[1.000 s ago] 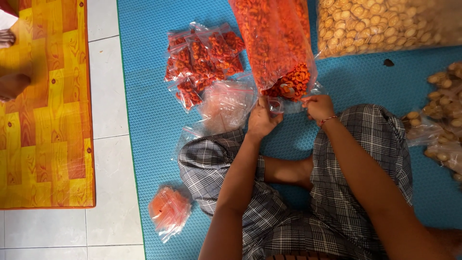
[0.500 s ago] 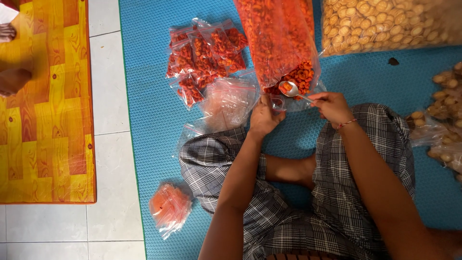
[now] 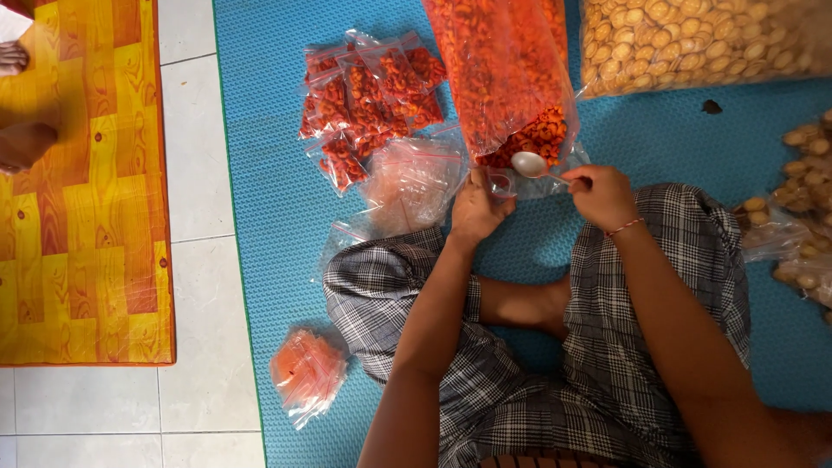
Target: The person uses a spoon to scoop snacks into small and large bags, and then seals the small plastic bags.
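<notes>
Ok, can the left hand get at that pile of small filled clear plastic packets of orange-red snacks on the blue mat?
Probably yes. The left hand rests beside the pile of small filled packets, with only flat empty clear bags lying between them on the blue mat; nothing upright blocks the way.

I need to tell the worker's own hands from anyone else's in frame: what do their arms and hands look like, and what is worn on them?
Both forearms are bare, with no sleeves or gloves showing. The right hand has a thin red-and-white thread bracelet at the wrist. The left hand shows no band, ring or watch that I can make out.
</notes>
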